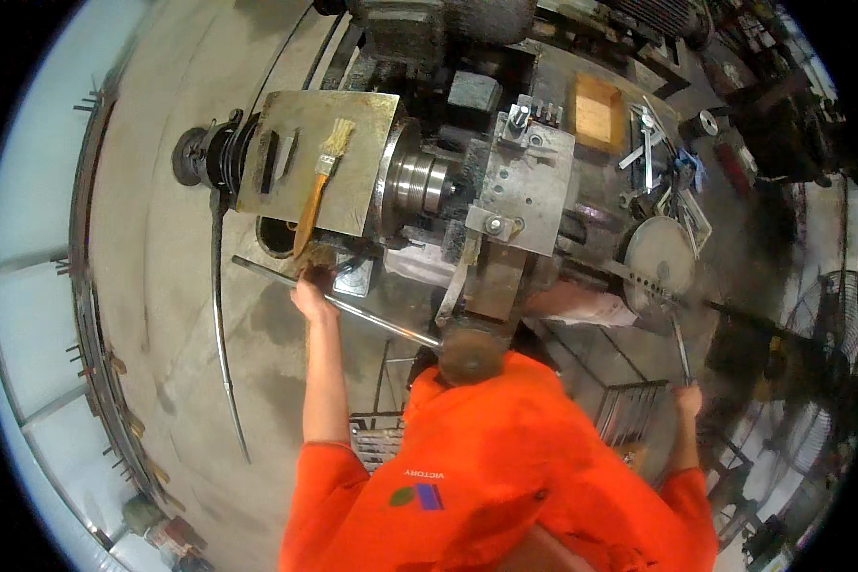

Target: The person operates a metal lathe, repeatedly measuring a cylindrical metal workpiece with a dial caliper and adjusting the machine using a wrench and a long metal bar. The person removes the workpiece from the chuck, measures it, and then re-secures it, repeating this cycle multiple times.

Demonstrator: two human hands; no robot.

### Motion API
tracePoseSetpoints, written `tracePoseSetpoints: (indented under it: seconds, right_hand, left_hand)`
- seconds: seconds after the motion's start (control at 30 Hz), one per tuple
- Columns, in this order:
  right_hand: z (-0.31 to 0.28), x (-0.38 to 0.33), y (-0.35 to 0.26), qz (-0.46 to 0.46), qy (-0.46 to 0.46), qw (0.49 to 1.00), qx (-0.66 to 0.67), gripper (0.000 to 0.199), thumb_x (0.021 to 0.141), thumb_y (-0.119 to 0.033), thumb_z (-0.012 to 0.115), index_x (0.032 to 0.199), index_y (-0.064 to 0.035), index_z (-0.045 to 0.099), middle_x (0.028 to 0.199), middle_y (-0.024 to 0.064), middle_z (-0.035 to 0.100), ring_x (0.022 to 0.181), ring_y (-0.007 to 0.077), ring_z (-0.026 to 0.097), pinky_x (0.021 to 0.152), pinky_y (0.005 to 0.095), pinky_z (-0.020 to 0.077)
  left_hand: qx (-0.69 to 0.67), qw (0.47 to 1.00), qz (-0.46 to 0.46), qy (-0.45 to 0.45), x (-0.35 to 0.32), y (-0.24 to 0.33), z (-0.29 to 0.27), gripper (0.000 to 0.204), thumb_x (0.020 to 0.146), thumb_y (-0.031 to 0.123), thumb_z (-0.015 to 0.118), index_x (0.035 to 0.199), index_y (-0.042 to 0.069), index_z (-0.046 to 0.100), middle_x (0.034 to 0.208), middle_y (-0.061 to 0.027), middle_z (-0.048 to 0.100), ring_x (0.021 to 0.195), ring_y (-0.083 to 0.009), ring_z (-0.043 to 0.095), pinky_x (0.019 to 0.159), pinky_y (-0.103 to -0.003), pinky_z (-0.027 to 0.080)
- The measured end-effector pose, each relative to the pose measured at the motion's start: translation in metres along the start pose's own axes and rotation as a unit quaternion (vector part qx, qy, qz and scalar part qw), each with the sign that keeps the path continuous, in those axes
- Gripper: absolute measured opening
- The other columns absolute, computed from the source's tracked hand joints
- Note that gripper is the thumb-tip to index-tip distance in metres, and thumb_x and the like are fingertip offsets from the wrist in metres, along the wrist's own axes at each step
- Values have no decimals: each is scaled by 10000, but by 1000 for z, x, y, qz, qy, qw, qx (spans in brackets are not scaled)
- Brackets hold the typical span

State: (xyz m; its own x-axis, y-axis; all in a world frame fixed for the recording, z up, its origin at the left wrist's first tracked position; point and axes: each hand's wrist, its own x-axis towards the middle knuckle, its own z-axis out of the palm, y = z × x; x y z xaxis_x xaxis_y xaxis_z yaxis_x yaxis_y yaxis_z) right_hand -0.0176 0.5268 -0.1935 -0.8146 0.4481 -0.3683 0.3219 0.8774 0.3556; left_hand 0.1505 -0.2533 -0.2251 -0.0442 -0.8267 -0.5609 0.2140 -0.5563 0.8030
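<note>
A lathe fills the view ahead of me. Its threaded metal workpiece [421, 183] sits beside the round chuck, facing the tool post block [529, 181]. My left hand [313, 294] is closed round a long metal rod [381, 322], which slants down to a dark round handwheel [470, 356] in front of my body. Shadow partly hides those fingers. Far to the right, my right hand [686, 398] grips the lower end of a thin metal lever [681, 348]. That lever runs up toward a large round disc [660, 253].
A wooden-handled brush [322, 181] lies on the flat metal cover [367, 119]. At the back stands a wooden tray [599, 112]; calipers [649, 157] and tools lie right of it. Another long bar [221, 324] hangs at left. Metal racks [629, 410] stand below.
</note>
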Motion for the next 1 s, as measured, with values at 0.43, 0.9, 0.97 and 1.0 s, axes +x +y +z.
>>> tracePoseSetpoints:
  seconds: [0.43, 0.9, 0.97, 1.0]
  right_hand:
    - [71, -151, -10, -87, 24, 973, 214, 385, 670, -326, 579, 904, -20, 592, 801, 193, 602, 787, 375, 571, 686, 421, 454]
    - [181, -225, 18, -53, 44, 969, 237, 199, 667, -149, 560, 594, 26, 501, 535, 136, 502, 503, 282, 482, 523, 401, 388]
    - [196, -224, 16, 44, 43, 944, 324, 204, 655, -146, 566, 582, 30, 492, 533, 142, 498, 495, 288, 473, 520, 405, 382]
    - [202, -225, 18, 91, 43, 925, 365, 207, 649, -145, 569, 577, 31, 488, 533, 144, 496, 491, 291, 468, 518, 408, 380]
  left_hand:
    - [45, 999, 8, -9, 5, 16, -3, 181, 806, 96, 495, 885, -61, 537, 720, -120, 557, 569, -186, 533, 513, -301, 463]
    - [96, 995, -7, -13, 12, 18, -6, 231, 835, 129, 450, 1012, -21, 456, 772, -152, 552, 596, -260, 534, 573, -344, 491]
    - [98, 995, -12, -7, 11, 19, -7, 235, 837, 128, 448, 1019, -21, 458, 778, -153, 555, 594, -254, 536, 556, -331, 473]
    - [98, 995, -16, -9, 11, 19, -7, 236, 838, 127, 445, 1022, -21, 459, 781, -154, 556, 594, -252, 537, 556, -327, 465]
